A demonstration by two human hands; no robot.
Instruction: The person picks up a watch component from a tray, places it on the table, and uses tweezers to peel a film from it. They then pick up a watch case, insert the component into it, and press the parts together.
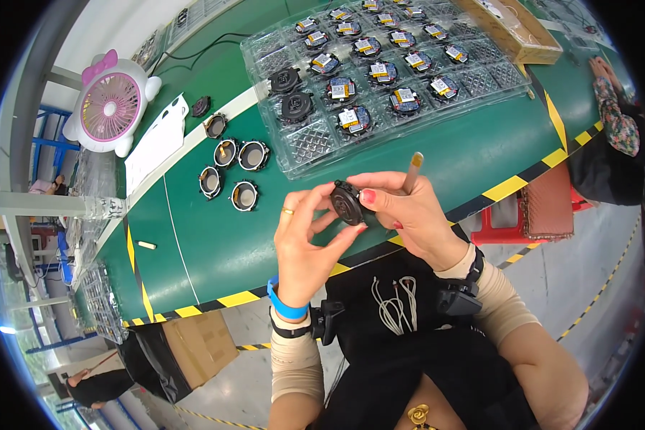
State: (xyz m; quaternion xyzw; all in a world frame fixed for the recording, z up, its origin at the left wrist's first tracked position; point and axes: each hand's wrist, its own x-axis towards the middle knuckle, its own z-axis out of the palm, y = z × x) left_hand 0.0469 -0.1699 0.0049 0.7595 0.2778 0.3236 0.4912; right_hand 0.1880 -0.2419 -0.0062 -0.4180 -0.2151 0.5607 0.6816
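Note:
Over the green bench's front edge, a round black watch case (pixel 347 203) is tilted on its side between both hands. My left hand (pixel 301 240) is closed on it, thumb at its lower rim and fingers behind. The thumb of my right hand (pixel 423 222) presses on its right side. That hand also grips a thin stick tool (pixel 413 173) with a yellowish-brown tip pointing up; its lower end is hidden by the fingers. Beyond my left hand lie several open ring-shaped watch housings (pixel 244 195) and a dark round case (pixel 201 106).
A clear plastic tray (pixel 315 161) holds several round circuit modules (pixel 405 100) and black cases (pixel 296 107). A pink-and-white fan (pixel 110 109) and white sheet (pixel 158 147) stand left. A cardboard box (pixel 527 43) sits far right. Another person's hand (pixel 603 72) rests near the right edge.

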